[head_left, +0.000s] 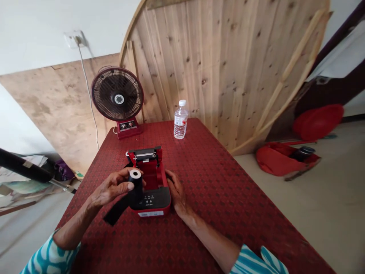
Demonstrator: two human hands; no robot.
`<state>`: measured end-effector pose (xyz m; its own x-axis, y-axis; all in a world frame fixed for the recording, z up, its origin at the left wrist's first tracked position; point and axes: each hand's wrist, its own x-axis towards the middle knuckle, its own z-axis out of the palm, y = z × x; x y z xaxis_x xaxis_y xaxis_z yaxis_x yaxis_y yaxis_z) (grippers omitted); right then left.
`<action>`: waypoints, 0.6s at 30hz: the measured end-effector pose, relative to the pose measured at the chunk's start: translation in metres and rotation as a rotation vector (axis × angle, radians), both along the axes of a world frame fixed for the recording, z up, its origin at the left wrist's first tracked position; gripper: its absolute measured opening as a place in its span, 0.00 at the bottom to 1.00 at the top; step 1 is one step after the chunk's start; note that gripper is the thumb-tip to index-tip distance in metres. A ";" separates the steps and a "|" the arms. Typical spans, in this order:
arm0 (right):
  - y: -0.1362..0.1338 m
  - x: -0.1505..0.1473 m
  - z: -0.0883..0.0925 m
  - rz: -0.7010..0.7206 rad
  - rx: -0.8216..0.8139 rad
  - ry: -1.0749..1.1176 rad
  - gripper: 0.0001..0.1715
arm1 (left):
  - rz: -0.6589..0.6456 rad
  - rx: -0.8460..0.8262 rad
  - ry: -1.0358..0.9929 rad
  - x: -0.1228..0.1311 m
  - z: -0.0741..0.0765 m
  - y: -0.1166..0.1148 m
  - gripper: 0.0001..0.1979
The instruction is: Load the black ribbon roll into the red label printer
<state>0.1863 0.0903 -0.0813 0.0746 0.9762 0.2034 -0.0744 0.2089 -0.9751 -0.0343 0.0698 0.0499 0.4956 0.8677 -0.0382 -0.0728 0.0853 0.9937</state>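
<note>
A small red and black printer (151,190) sits on the red patterned tablecloth (216,182), its lid raised and its red inner bay showing. My left hand (112,187) grips a black roll with a white core (135,180) just over the printer's left side; a black strip (115,213) trails from the roll down toward me. My right hand (176,192) rests against the printer's right side, fingers curled along its edge.
A red table fan (118,99) stands at the table's far left, its cord running up to a wall socket (74,39). A clear water bottle (180,120) stands at the far edge. Wooden boards lean behind. Red bags (285,160) lie on the floor at right.
</note>
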 end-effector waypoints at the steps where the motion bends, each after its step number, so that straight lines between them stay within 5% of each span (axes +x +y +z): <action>1: 0.000 0.000 0.000 -0.005 0.006 0.003 0.22 | 0.004 -0.015 -0.035 -0.001 -0.003 0.001 0.22; 11: 0.004 -0.002 -0.003 -0.003 0.030 0.055 0.20 | 0.011 -0.290 -0.329 0.004 -0.030 -0.025 0.27; 18: 0.002 -0.001 -0.001 0.004 0.005 0.040 0.21 | 0.099 -0.318 -0.356 0.011 -0.024 -0.028 0.29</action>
<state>0.1854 0.0928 -0.0826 0.0793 0.9756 0.2049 -0.1139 0.2131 -0.9704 -0.0228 0.0414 0.0260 0.4421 0.8839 -0.1525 -0.4264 0.3567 0.8313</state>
